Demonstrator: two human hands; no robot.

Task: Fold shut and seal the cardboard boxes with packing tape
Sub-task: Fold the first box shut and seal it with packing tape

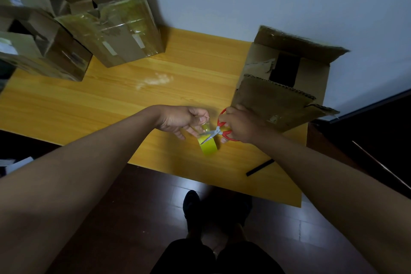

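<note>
An open cardboard box (311, 78) stands at the table's right, flaps up, one flap reaching toward me. My left hand (182, 120) pinches a strip of clear tape pulled up from the yellowish tape roll (209, 145), which stands on the table just below it. My right hand (241, 124) grips red-handled scissors (219, 131), whose blades point left and meet the tape strip between my hands. It sits right beside the box's near flap.
Several more cardboard boxes (115, 29), some with open flaps and shiny tape, crowd the far left of the yellow wooden table (111, 104). A black stick (260, 167) lies near the front right edge. A white wall is behind; dark floor and my feet are below.
</note>
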